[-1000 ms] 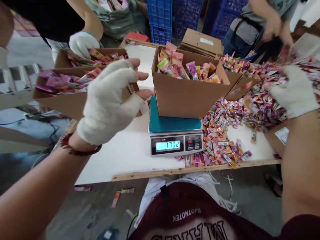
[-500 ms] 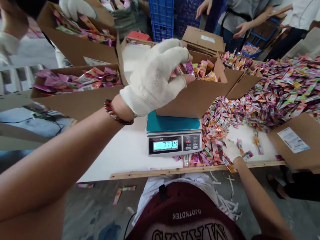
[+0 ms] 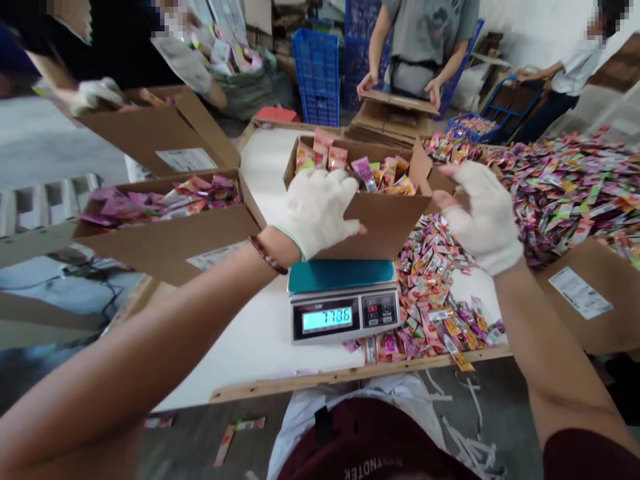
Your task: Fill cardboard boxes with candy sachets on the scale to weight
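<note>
An open cardboard box (image 3: 370,223) filled with small candy packets (image 3: 367,175) stands on a digital scale (image 3: 345,313) with a teal platform and a lit display. My left hand (image 3: 320,210), in a white glove with bare fingertips, is at the box's front left rim, fingers spread and thumb apart. Beside the box's right flap (image 3: 421,165) is my right hand (image 3: 483,220), gloved likewise, its fingers and thumb apart with nothing visible between them. Whether its fingertips touch the cardboard, I cannot tell.
Loose packets (image 3: 575,187) cover the table's right side. Filled boxes (image 3: 165,233) stand at left, where a co-worker's gloved hand (image 3: 100,92) rests on one. Another box (image 3: 590,293) is at right. Behind, a co-worker holds flat cardboard (image 3: 400,102) near blue crates (image 3: 317,73).
My right hand has left the packets near the table's front edge and risen beside the box. My left hand has lowered to the rim. The scale's reading differs. A co-worker behind now holds cardboard.
</note>
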The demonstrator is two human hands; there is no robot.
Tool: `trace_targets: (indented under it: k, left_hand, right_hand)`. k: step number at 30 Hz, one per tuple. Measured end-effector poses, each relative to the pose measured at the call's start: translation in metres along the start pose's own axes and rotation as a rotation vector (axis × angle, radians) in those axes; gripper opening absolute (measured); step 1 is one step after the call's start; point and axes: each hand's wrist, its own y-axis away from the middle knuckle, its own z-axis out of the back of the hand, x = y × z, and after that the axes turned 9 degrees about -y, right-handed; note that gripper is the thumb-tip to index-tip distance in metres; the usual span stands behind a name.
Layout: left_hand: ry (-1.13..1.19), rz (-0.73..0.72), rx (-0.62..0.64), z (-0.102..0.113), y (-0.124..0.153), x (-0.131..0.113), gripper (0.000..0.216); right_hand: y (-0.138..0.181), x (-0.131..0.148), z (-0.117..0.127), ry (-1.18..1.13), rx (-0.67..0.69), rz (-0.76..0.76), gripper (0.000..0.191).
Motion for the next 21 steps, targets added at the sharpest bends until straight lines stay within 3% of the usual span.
trace_targets:
  k: [1, 3, 6, 9, 12, 15, 19, 21]
  left_hand:
    - [-0.019, 0.005, 0.052, 0.001, 0.001, -0.003, 0.048]
    - [-0.027, 0.022, 0.13, 0.004, 0.004, -0.008, 0.034]
    - [-0.027, 0.026, 0.175, 0.008, 0.014, -0.015, 0.026]
    - [-0.023, 0.015, 0.178, 0.008, 0.025, -0.02, 0.027]
    - [-0.014, 0.011, 0.182, 0.007, 0.033, -0.024, 0.027]
    - [-0.018, 0.01, 0.17, 0.006, 0.035, -0.025, 0.027]
    - [-0.028, 0.02, 0.184, 0.007, 0.034, -0.024, 0.029]
    - [-0.033, 0.028, 0.2, 0.008, 0.033, -0.023, 0.03]
  right_hand:
    - [-0.021, 0.012, -0.004, 0.01, 0.053, 0.017, 0.039]
    - [-0.053, 0.028, -0.015, 0.055, 0.29, -0.042, 0.031]
    - [-0.074, 0.035, -0.024, 0.131, 0.604, -0.219, 0.022]
    - [-0.072, 0.034, -0.024, 0.173, 0.703, -0.294, 0.015]
    - [-0.062, 0.034, -0.022, 0.146, 0.765, -0.261, 0.014]
    - [-0.052, 0.031, -0.014, 0.025, 0.614, -0.171, 0.012]
    - [-0.036, 0.015, 0.018, -0.322, 0.201, -0.174, 0.013]
    - [-0.028, 0.009, 0.033, -0.397, 0.059, -0.206, 0.019]
